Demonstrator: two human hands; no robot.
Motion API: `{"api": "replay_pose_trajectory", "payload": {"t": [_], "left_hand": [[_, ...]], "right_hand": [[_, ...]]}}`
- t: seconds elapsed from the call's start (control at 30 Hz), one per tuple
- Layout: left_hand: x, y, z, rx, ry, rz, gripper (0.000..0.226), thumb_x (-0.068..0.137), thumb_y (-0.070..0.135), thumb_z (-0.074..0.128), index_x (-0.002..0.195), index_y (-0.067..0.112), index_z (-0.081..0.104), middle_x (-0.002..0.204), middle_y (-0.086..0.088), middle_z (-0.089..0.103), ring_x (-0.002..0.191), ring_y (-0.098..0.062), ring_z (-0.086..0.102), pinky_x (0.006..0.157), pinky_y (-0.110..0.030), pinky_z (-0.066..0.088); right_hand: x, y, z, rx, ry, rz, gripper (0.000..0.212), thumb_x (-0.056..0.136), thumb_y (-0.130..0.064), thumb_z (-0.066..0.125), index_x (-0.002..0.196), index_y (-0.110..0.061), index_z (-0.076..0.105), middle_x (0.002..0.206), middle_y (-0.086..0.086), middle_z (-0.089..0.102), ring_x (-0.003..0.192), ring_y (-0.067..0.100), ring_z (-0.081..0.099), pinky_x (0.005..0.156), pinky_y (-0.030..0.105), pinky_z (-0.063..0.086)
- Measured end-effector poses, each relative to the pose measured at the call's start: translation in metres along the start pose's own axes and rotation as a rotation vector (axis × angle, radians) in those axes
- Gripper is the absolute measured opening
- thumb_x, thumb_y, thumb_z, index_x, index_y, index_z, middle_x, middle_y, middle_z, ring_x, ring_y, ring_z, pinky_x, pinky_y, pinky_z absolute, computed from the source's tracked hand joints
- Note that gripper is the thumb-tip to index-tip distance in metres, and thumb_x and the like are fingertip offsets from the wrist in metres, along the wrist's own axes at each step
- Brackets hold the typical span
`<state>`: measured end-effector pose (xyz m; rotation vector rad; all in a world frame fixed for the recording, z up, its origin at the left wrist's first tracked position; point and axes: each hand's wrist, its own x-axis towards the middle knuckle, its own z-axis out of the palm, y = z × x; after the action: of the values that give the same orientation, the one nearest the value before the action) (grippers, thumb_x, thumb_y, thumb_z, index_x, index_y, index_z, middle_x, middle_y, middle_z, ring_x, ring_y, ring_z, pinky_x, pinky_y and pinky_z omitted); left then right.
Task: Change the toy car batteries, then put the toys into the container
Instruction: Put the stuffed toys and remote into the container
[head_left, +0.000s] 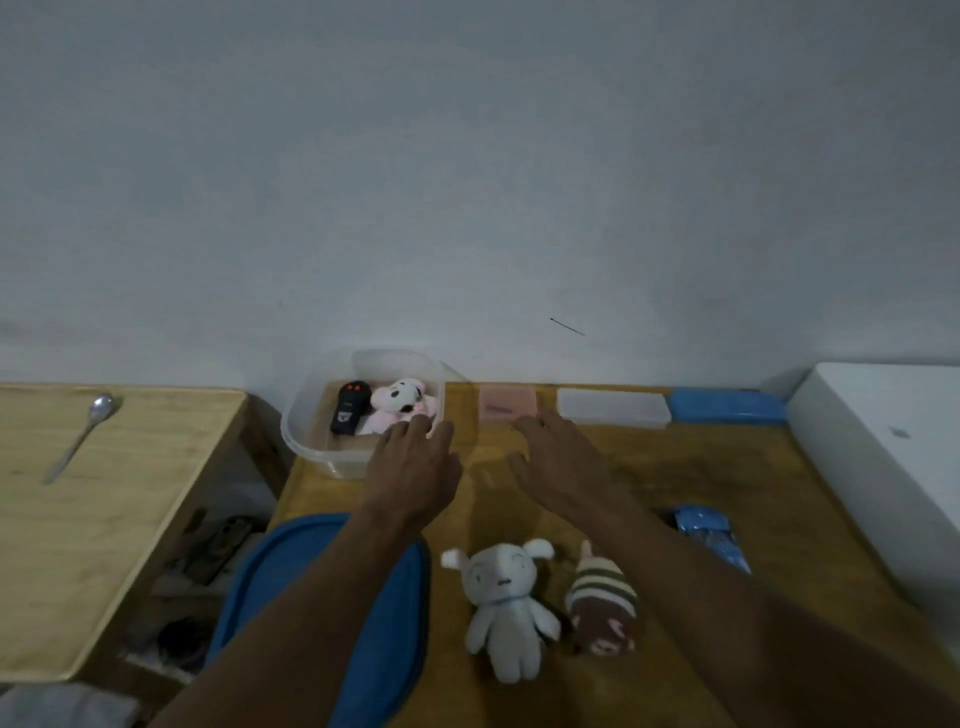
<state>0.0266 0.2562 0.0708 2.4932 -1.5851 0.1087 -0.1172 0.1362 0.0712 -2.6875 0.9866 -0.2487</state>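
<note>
A clear plastic container (311, 447) stands at the back of the wooden table, against the wall. Inside it lie a black toy car (349, 408) and a pink-and-white plush (402, 402). My left hand (415, 467) hovers at the container's right front corner, fingers spread, empty. My right hand (561, 462) is flat above the table beside it, also empty. Nearer to me lie a white plush doll (506, 608) and a brown striped plush (602, 603), side by side.
The container's blue lid (384, 623) lies at the front left. Pink (506, 405), clear (613, 410) and blue (727, 408) small boxes line the wall. A blue packet (711, 540) and a white box (883, 467) are at right. A spoon (83, 436) rests on the left table.
</note>
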Motion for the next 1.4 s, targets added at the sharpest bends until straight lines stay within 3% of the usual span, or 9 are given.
{"api": "replay_pose_trajectory", "payload": {"t": [0.17, 0.3, 0.43, 0.63, 0.8, 0.93, 1.13, 1.27, 1.4], "left_hand": [[-0.051, 0.059, 0.017, -0.062, -0.193, -0.033, 0.050, 0.094, 0.043, 0.047, 0.138, 0.020, 0.040, 0.131, -0.012, 0.048, 0.117, -0.031, 0.048, 0.088, -0.041, 0.047], [-0.082, 0.089, 0.034, -0.112, -0.372, -0.128, 0.068, 0.090, 0.052, 0.050, 0.148, 0.026, 0.025, 0.143, -0.016, 0.035, 0.124, -0.039, 0.041, 0.092, -0.045, 0.045], [-0.099, 0.101, 0.057, -0.199, -0.463, -0.202, 0.080, 0.083, 0.052, 0.060, 0.149, 0.031, 0.019, 0.148, -0.018, 0.023, 0.128, -0.037, 0.040, 0.098, -0.044, 0.043], [-0.103, 0.102, 0.068, -0.381, -0.419, -0.273, 0.079, 0.084, 0.027, 0.068, 0.148, 0.030, 0.022, 0.153, -0.019, 0.009, 0.125, -0.036, 0.046, 0.093, -0.040, 0.048], [-0.099, 0.092, 0.040, -0.354, -0.278, -0.278, 0.078, 0.080, 0.025, 0.071, 0.145, 0.030, 0.030, 0.149, -0.013, 0.018, 0.118, -0.034, 0.051, 0.087, -0.040, 0.049], [-0.077, 0.056, -0.003, -0.324, -0.110, -0.258, 0.075, 0.078, 0.023, 0.072, 0.143, 0.027, 0.034, 0.143, -0.013, 0.023, 0.111, -0.036, 0.054, 0.081, -0.040, 0.051], [-0.026, -0.028, -0.049, -0.261, 0.034, -0.260, 0.078, 0.075, 0.019, 0.073, 0.143, 0.027, 0.036, 0.144, -0.013, 0.027, 0.116, -0.036, 0.052, 0.089, -0.040, 0.049], [0.005, -0.083, -0.060, -0.253, 0.044, -0.244, 0.076, 0.075, 0.020, 0.074, 0.141, 0.026, 0.037, 0.140, -0.013, 0.029, 0.107, -0.038, 0.057, 0.086, -0.042, 0.051], [0.033, -0.127, -0.054, -0.253, -0.004, -0.212, 0.076, 0.076, 0.028, 0.076, 0.142, 0.028, 0.037, 0.140, -0.011, 0.029, 0.108, -0.033, 0.057, 0.088, -0.038, 0.048]], "right_hand": [[-0.072, 0.034, 0.002, -0.048, -0.122, 0.091, 0.043, 0.096, -0.038, 0.046, 0.135, -0.019, 0.043, 0.133, 0.012, 0.045, 0.118, 0.032, 0.046, 0.088, 0.040, 0.044], [-0.114, 0.051, 0.018, -0.016, -0.279, 0.284, 0.057, 0.090, -0.055, 0.047, 0.135, -0.021, 0.039, 0.137, 0.018, 0.038, 0.117, 0.036, 0.046, 0.091, 0.042, 0.046], [-0.129, 0.059, 0.034, 0.134, -0.322, 0.365, 0.063, 0.075, -0.060, 0.050, 0.127, -0.025, 0.042, 0.119, 0.009, 0.057, 0.107, 0.028, 0.054, 0.087, 0.041, 0.050], [-0.124, 0.049, 0.047, 0.169, -0.290, 0.337, 0.041, 0.082, -0.053, 0.046, 0.118, -0.034, 0.045, 0.110, 0.001, 0.063, 0.098, 0.021, 0.058, 0.084, 0.039, 0.050], [-0.114, 0.037, 0.028, 0.114, -0.234, 0.288, 0.053, 0.085, -0.048, 0.055, 0.131, -0.029, 0.038, 0.114, 0.009, 0.061, 0.099, 0.027, 0.056, 0.068, 0.031, 0.040], [-0.081, 0.006, 0.002, 0.193, -0.157, 0.213, 0.052, 0.087, -0.048, 0.057, 0.131, -0.032, 0.035, 0.109, 0.009, 0.055, 0.085, 0.023, 0.053, 0.054, 0.026, 0.037], [0.001, -0.062, -0.016, 0.243, -0.032, 0.082, 0.058, 0.083, -0.046, 0.060, 0.133, -0.032, 0.035, 0.110, 0.009, 0.062, 0.087, 0.025, 0.060, 0.070, 0.035, 0.055], [0.053, -0.103, -0.019, 0.239, 0.000, 0.074, 0.050, 0.083, -0.037, 0.060, 0.129, -0.028, 0.040, 0.107, 0.015, 0.061, 0.095, 0.034, 0.057, 0.078, 0.040, 0.052], [0.094, -0.137, 0.001, 0.239, 0.027, 0.132, 0.051, 0.083, -0.043, 0.061, 0.127, -0.033, 0.038, 0.108, 0.015, 0.056, 0.093, 0.035, 0.057, 0.078, 0.037, 0.052]]}}
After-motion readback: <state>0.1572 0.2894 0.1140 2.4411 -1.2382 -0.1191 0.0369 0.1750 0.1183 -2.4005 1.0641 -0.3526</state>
